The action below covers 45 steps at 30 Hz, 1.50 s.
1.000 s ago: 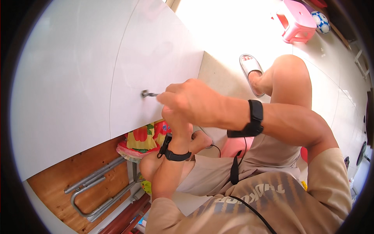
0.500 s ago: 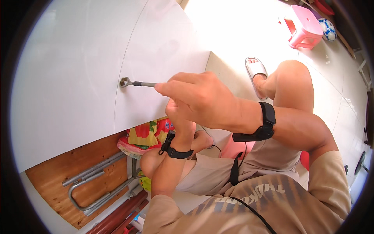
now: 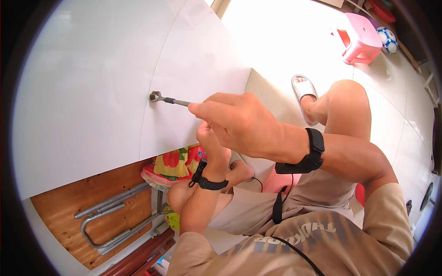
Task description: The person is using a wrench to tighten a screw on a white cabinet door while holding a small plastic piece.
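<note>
My right hand (image 3: 241, 120) is closed round the handle of a metal wrench (image 3: 178, 101), which has a dark band near its head. The wrench head fits around a brass-coloured fitting (image 3: 154, 96) on the white tiled wall (image 3: 92, 87), close to a tile joint. Just beneath the right hand and partly covered by it, my left hand (image 3: 213, 145) has its fingers curled; whatever they hold is hidden. Black straps circle both wrists.
A folded metal-tube frame (image 3: 115, 216) leans on a wooden panel (image 3: 60, 207) below the wall. Colourful printed bags (image 3: 172, 165) lie beside my knee. A pink stool (image 3: 361, 37) and a blue-and-white ball (image 3: 387, 40) stand at the upper right.
The view has shifted slightly, so the wall and wrench appear farther right. The wrench handle slopes down a little more toward my right hand. Both hands keep their closed poses.
</note>
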Motion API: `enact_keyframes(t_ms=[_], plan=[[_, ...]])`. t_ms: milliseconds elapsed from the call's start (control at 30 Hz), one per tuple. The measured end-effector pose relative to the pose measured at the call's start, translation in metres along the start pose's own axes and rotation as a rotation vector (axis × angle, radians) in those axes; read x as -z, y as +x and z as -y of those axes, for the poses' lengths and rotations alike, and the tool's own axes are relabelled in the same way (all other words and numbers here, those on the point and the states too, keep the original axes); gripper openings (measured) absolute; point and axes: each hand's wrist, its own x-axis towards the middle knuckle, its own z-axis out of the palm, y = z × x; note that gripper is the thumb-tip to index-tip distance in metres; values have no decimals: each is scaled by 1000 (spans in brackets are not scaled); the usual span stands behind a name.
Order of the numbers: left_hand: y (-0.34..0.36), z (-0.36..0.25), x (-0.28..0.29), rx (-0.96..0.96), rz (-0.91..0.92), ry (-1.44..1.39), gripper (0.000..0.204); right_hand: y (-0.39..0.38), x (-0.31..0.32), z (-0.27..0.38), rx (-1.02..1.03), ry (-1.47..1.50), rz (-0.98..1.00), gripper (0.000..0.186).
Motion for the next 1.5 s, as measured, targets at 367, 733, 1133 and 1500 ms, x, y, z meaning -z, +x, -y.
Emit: enact_keyframes(t_ms=[367,733,1133,1500], plan=[[2,1,5,8,76,-114,17,4,4,3,11,24,6,36],[-5,-5,-11,-151,193,-260,15,-19,-2,-7,-121,1,238,32],[-16,5,-3,-6,20,18,21,-13,0,0,-139,11,139,32],[-8,33,23,1,31,20,28,-18,-8,1,-197,-91,307,30]])
